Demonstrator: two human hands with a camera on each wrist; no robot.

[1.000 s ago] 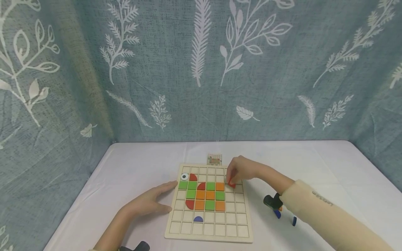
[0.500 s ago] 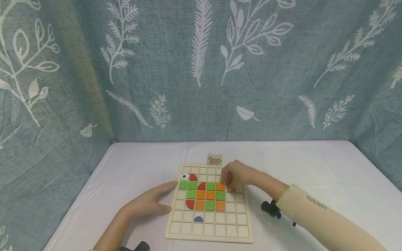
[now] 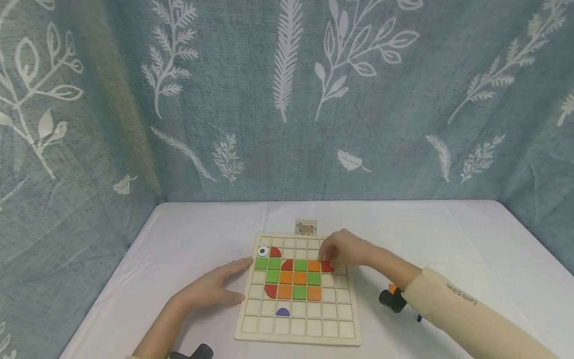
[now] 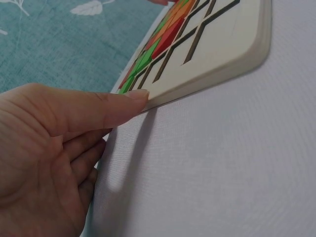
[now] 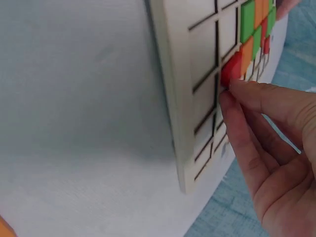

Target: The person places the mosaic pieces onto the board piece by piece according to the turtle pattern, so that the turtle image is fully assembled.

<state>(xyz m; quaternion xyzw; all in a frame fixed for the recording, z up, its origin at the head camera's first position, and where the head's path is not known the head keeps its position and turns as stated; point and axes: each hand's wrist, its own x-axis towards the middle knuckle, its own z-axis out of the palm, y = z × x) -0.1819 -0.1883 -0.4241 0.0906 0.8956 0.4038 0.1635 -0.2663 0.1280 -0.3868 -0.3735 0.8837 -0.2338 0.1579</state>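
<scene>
A wooden grid board point(image 3: 251, 329) lies on the table with green, orange and red tiles, a blue half-circle tile point(image 3: 283, 312) and a white eye tile point(image 3: 263, 251) in its cells. My right hand point(image 3: 345, 248) is over the upper right cells. Its thumb and index fingertips pinch the edge of a red tile with a curved side point(image 5: 232, 69), which sits in the cell beside an orange tile point(image 3: 314, 266). My left hand point(image 3: 211, 288) rests along the board's left edge, fingers extended, with its thumb point(image 4: 123, 106) against the rim in the left wrist view.
A small pattern card point(image 3: 306, 227) lies just behind the board. Right of the board, an orange piece point(image 3: 392, 288) and a blue piece point(image 3: 419, 317) lie partly hidden by the right wrist camera and sleeve. A leaf-patterned curtain point(image 3: 251, 99) hangs behind the table.
The right hand has lowered the red tile from a tilted pose into the cell right of the orange tile. The left hand has stayed at the board's edge.
</scene>
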